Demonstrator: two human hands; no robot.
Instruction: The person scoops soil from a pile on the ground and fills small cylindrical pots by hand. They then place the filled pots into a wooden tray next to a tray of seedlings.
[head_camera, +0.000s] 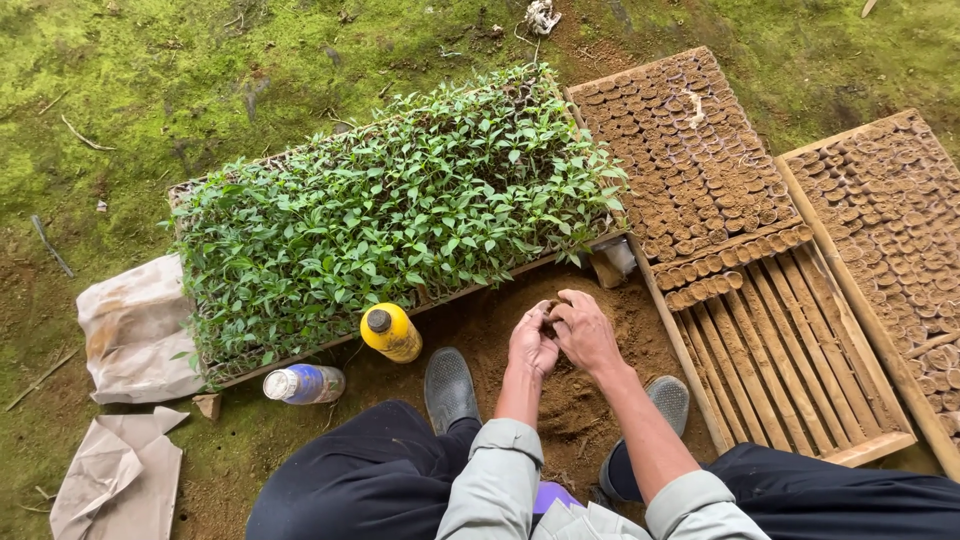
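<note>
Over soil heap (580, 400) — your left hand (532, 340) and right hand (585, 333) touching, both clamped on small soil plug (549, 312); wooden rack (780, 350) lies right.

Outdoor nursery ground in soft daylight

Mossy green ground (200, 70) spreads far and left; bare brown soil (600, 400) lies near the middle, with crumpled paper sacks (135, 330) at left.

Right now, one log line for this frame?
left hand: cupped on soil lump | right hand: pressing same lump | below: loose soil pile | beside: half-filled wooden tray
</note>
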